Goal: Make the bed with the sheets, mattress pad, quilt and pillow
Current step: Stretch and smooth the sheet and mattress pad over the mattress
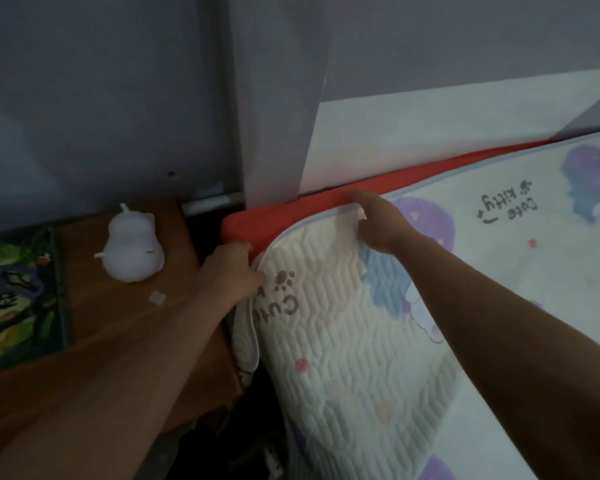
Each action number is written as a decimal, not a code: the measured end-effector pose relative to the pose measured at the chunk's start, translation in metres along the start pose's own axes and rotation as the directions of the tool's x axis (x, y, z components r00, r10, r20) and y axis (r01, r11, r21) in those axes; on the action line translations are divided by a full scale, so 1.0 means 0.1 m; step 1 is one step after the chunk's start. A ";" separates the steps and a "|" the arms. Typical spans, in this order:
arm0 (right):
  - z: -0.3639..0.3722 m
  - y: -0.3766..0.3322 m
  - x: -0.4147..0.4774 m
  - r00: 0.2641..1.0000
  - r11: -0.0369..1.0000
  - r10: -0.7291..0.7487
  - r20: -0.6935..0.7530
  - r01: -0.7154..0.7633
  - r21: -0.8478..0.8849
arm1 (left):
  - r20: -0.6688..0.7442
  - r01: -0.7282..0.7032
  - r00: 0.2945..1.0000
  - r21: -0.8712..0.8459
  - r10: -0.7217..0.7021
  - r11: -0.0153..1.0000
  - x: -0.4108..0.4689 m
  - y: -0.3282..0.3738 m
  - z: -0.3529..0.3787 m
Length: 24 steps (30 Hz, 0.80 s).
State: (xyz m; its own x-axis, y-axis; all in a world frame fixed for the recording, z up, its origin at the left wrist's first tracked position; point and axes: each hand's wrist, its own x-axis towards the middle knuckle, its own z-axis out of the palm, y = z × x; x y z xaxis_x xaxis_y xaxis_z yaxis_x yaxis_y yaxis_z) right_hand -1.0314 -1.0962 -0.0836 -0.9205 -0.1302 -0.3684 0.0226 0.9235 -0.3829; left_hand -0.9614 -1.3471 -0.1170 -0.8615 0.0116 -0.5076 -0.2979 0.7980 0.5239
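- Mattress pad (326, 323) lies over the bed's far-left corner, its edge stopping short of the red sheet (291, 209).
- Left hand (229, 271) clamps the pad's corner, likely to stretch it over.
- Right hand (381, 226) pinches the far edge, steadying it.

Quilted white cloth mattress pad (343, 323), matt red cloth sheet (291, 216), smooth brown wood nightstand (125, 323).

Home bedroom. Indicators: quilted cartoon-print mattress pad (343, 341) over a red sheet (291, 209), against a grey wall (118, 81); wooden bedside table (125, 323) beside it carrying 1 white figurine (132, 244).
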 end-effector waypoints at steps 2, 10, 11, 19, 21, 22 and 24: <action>-0.01 0.05 0.07 1.000 0.994 0.014 0.023 -0.011 -0.106 | -0.085 -0.035 0.995 0.137 0.047 0.990 0.07 -0.04 -0.01; -0.22 -0.15 0.47 0.931 0.991 -0.046 -0.361 -0.003 -0.132 | -0.279 -0.081 0.941 0.359 0.190 0.930 0.48 -0.04 -0.42; -0.20 -0.17 0.51 0.930 0.995 -0.056 -0.364 0.022 -0.097 | -0.282 -0.065 0.943 0.361 0.176 0.930 0.55 -0.04 -0.44; 0.17 -0.08 0.43 0.962 0.992 -0.105 -0.254 0.120 0.045 | -0.126 0.052 0.992 0.218 -0.025 0.974 0.66 -0.17 -0.20; 0.18 -0.08 0.39 0.945 0.998 -0.057 -0.322 0.065 0.017 | -0.196 0.101 0.979 0.222 -0.057 0.970 0.58 -0.10 -0.17; 0.20 -0.06 0.36 0.937 1.000 -0.031 -0.348 0.028 -0.014 | -0.256 0.110 0.965 0.202 -0.056 0.973 0.52 -0.04 -0.13; 0.24 -0.01 0.32 0.928 0.994 -0.001 -0.372 -0.038 -0.098 | -0.324 0.145 0.937 0.024 -0.130 0.989 0.36 0.10 0.02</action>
State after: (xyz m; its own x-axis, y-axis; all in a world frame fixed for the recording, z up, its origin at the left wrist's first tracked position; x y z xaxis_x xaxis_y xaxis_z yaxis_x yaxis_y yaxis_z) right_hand -1.0518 -1.1098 -0.1158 -0.9996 0.0118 -0.0267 0.0189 0.9586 -0.2840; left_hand -0.9948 -1.3380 -0.1313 -0.9018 -0.2878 -0.3223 -0.4099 0.8056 0.4277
